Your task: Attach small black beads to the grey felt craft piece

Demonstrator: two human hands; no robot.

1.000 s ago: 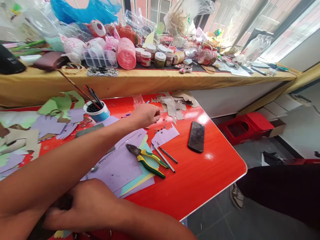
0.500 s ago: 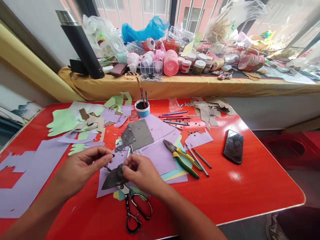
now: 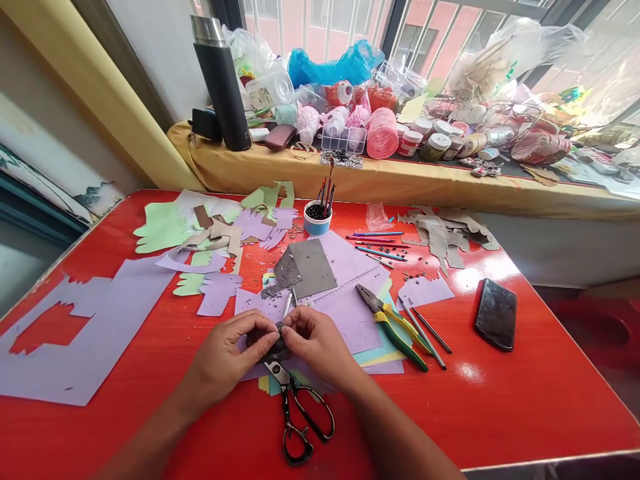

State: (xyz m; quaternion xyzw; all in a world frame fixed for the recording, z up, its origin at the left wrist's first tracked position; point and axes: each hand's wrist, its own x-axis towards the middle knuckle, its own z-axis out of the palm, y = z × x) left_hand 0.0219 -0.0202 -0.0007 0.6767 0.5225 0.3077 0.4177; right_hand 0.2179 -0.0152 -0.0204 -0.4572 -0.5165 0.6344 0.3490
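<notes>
My left hand [image 3: 237, 350] and my right hand [image 3: 317, 340] meet over the papers, fingertips pinched together at a small dark piece [image 3: 279, 327]. What exactly each hand grips is too small to make out. A dark, leaf-like shape [image 3: 273, 348] lies partly hidden beneath the fingers. Just below it, black-handled scissors [image 3: 305, 417] rest with their blades pointing up toward the hands. Grey sheet pieces [image 3: 313, 267] sit on purple paper [image 3: 350, 323] beyond my fingers. Pliers with green and yellow handles [image 3: 393, 327] lie to the right of my right hand.
A white and blue cup [image 3: 317, 225] holds brushes. Paper scraps [image 3: 163, 227] and a cut purple sheet [image 3: 105, 340] cover the left side. Pens [image 3: 383, 253] and small beads lie beyond the pliers, a phone [image 3: 496, 315] at right. A black flask [image 3: 223, 87] stands on the crowded sill.
My left hand has come in to my right hand, closing the gap between their fingertips. The whole view has shifted, so the table's things appear further right.
</notes>
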